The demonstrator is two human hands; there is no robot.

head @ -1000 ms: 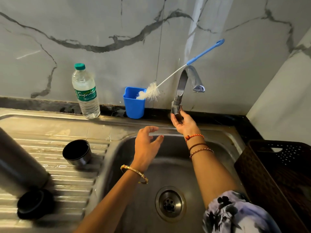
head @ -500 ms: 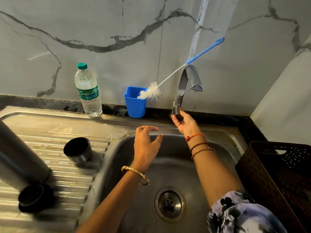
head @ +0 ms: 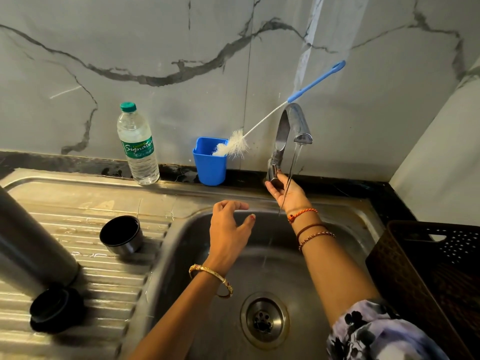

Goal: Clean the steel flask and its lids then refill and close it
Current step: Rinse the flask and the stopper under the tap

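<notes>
Gripping the tap lever (head: 272,172) at the far edge of the sink (head: 345,211) with my right hand (head: 288,190), fingers curled round its base, I have a thin stream of water (head: 297,152) running from the spout across that same hand. My left hand (head: 228,229) hovers over the basin with fingers loosely spread, holding nothing.

The flask (head: 28,242) lies tilted on the ribbed draining board at the near left, its mouth end out of my sight. Its cup lid (head: 122,233) sits open-side up to the right of it, and the black stopper (head: 53,309) rests just near the flask's lower end.

I judge the risks this way: the flask leans on a sloped, wet surface, so a nudge while I reach left could send it rolling. Opening the lever too far would splash water off my wrist. The bottle brush (head: 259,128) is only propped between the blue cup (head: 209,165) and the tap, so turning the spout could knock it into the basin. The water bottle (head: 137,146) stands at the far left, well apart.
</notes>
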